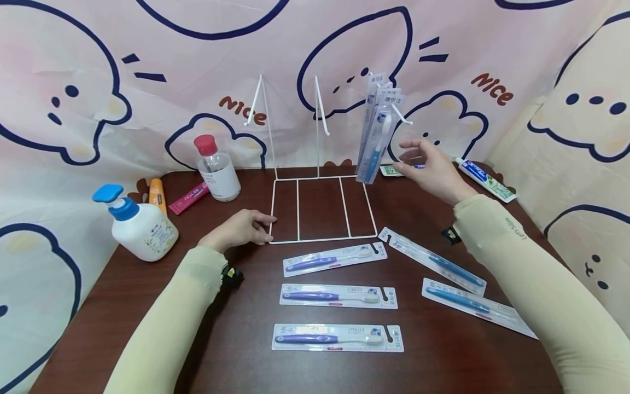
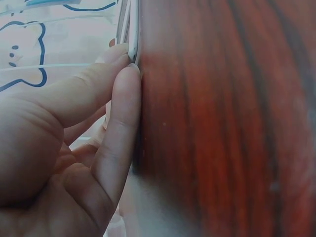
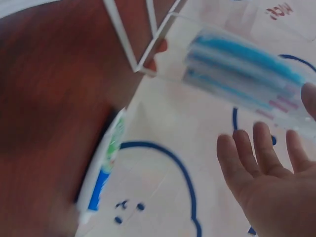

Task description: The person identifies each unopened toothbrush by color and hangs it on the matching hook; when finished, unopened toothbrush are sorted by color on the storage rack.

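A white wire display rack (image 1: 322,239) stands on the brown table, its front left corner pinched by my left hand (image 1: 239,229). In the left wrist view the thumb and a finger (image 2: 126,98) meet at the white wire. Several packaged toothbrushes (image 1: 378,143) with blue handles hang from the rack's right hook. Just right of them is my right hand (image 1: 433,174), fingers spread and holding nothing; the right wrist view shows its fingertips (image 3: 227,148) apart from the packs. The left hook (image 1: 254,101) and middle hook (image 1: 322,106) carry nothing.
Three purple toothbrush packs (image 1: 339,337) lie in front of the rack, and two blue toothbrush packs (image 1: 433,261) lie to the right. A pump bottle (image 1: 145,232), a red-capped bottle (image 1: 219,172) and tubes stand or lie at left. A toothpaste tube (image 1: 487,179) lies back right.
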Available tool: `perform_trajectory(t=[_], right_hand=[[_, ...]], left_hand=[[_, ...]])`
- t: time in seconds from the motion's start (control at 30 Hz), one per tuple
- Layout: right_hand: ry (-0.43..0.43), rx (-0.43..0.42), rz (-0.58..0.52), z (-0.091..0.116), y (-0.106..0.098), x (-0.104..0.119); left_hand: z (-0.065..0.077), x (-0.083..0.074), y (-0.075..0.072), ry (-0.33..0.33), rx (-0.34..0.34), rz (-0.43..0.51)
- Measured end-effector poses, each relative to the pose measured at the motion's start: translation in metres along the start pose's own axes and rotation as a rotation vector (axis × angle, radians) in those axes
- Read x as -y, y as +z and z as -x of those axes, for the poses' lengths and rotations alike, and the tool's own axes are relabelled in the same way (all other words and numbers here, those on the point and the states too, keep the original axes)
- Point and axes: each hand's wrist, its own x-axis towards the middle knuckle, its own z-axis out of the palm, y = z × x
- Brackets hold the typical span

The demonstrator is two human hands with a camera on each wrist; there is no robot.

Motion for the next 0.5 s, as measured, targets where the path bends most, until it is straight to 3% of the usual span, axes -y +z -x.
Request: perform_trajectory(t=[0.17, 0.4, 0.5], right_hand=[[-0.028, 0.094, 0.15, 0.018, -0.005, -0.03], [-0.034, 0.349, 0.49, 0.07, 0.012, -0.07], [-0.03, 0.364, 0.559, 0.09, 0.017, -0.075]], left_hand=[[-0.001, 0.0, -0.001, 0.002, -0.005, -0.001], [0.001, 0.001, 0.0, -0.011, 0.011, 0.015], [0.001, 0.0, -0.001, -0.007, 0.012, 0.022]])
